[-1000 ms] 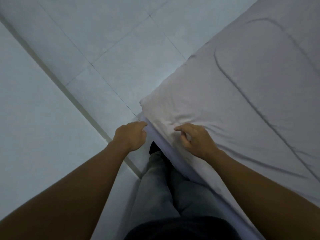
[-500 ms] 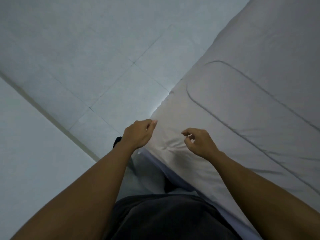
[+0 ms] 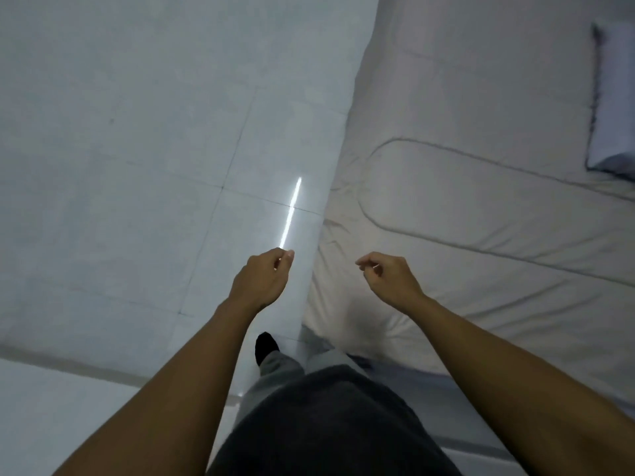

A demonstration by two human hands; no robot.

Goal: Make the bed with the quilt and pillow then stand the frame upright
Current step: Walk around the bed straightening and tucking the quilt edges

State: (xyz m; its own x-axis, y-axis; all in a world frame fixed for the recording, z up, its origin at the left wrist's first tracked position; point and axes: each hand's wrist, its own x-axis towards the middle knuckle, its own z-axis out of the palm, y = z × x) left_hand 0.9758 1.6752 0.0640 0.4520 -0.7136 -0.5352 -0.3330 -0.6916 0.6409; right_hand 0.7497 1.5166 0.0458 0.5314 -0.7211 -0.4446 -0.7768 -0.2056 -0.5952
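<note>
Nothing is gripped now, the left hand [image 3: 263, 281] held loosely curled over the floor [image 3: 137, 132], the right hand [image 3: 390, 281] likewise above the quilt [image 3: 481, 242].

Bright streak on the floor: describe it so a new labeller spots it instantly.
The left half of the head view is pale tiled floor, bordered on the right by the beige quilt. Close to the quilt's edge, just above the left hand, runs a thin slanted streak. Unlike the faint grey tile joints around it, it is glaring white, short, and crosses one joint.
</note>
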